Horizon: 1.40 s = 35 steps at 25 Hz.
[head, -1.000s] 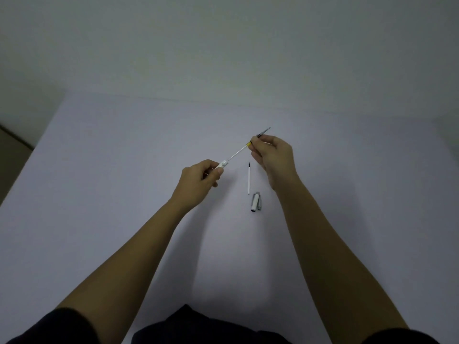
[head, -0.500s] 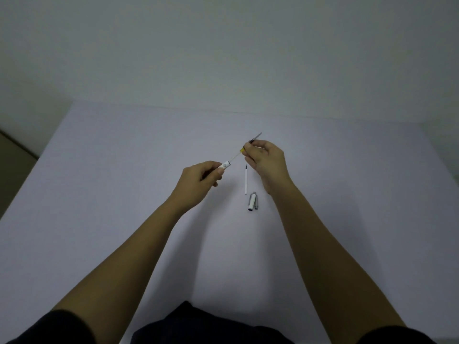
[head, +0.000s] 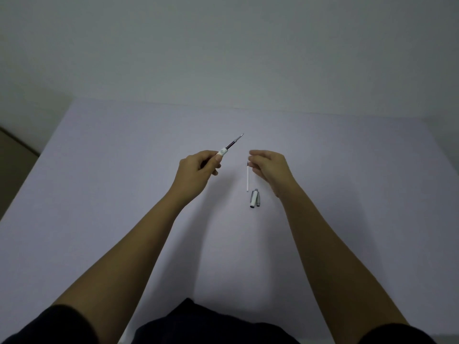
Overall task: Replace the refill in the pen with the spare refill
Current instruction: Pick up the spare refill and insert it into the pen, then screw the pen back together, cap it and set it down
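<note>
Head view: left hand [head: 196, 172] pinches pen [head: 229, 145]; right hand [head: 269, 167] fingers loose; no legible writing.

A single head-worn wide-angle camera looks forward and down from above the person, close over the table [head: 99, 194], with the wall [head: 223, 45] at 12 o'clock.

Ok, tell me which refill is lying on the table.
The white refill beside the right hand, just beyond the pen cap. The other refill, dark with a metal tip, sticks out of the pen barrel in the left hand.
</note>
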Motion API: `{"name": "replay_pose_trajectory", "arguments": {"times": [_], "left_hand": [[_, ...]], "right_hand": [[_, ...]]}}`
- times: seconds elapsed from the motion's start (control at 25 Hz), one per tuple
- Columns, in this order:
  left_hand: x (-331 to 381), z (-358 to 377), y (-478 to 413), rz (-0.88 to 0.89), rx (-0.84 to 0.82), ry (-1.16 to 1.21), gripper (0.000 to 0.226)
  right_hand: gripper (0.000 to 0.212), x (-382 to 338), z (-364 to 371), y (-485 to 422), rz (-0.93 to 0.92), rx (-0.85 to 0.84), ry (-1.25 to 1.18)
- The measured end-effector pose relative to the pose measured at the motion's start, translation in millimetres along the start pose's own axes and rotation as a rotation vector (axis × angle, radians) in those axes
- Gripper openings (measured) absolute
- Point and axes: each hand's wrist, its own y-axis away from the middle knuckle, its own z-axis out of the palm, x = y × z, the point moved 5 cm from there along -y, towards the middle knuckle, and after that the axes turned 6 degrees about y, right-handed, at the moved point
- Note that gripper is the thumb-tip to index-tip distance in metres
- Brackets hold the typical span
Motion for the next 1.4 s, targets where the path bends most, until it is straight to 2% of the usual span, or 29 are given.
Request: {"name": "replay_pose_trajectory", "arguments": {"times": [0.12,0.2,0.28,0.52,0.72,0.84,0.92,1.0,1.08,1.2,1.4], "left_hand": [[-3,0,-4,-0.009,0.007,0.035,0.02],[-6,2,-7,-0.016,0.005,0.047,0.021],[-10,4,-11,-0.029,0.002,0.052,0.022],[-19,7,-20,-0.061,-0.012,0.042,0.021],[-26,11,-22,-0.089,-0.027,0.034,0.022],[-28,12,-20,-0.081,-0.043,0.006,0.022],[-28,11,-18,-0.072,-0.057,-0.025,0.021],[-27,9,-17,-0.063,-0.065,-0.044,0.021],[-26,9,-14,-0.048,-0.087,-0.066,0.022],[-26,9,-9,-0.027,-0.129,-0.09,0.02],[-32,6,2,-0.021,-0.145,-0.124,0.02]], "right_hand": [[0.024,45,-23,-12,0.071,0.189,0.318],[0.023,74,-31,-15,0.095,0.218,0.539],[0.024,97,-34,-17,0.139,0.211,0.662],[0.028,125,-22,-23,0.218,0.139,0.705],[0.019,125,-24,-27,0.243,0.139,0.734],[0.017,114,-25,-26,0.221,0.13,0.56],[0.019,94,-25,-26,0.193,0.145,0.241],[0.011,69,-21,-24,0.167,0.118,-0.107],[0.004,47,-17,-20,0.131,0.069,-0.353],[0.009,24,-12,-9,0.037,-0.002,-0.472],[0.011,11,-2,3,-0.035,-0.084,-0.442]]}}
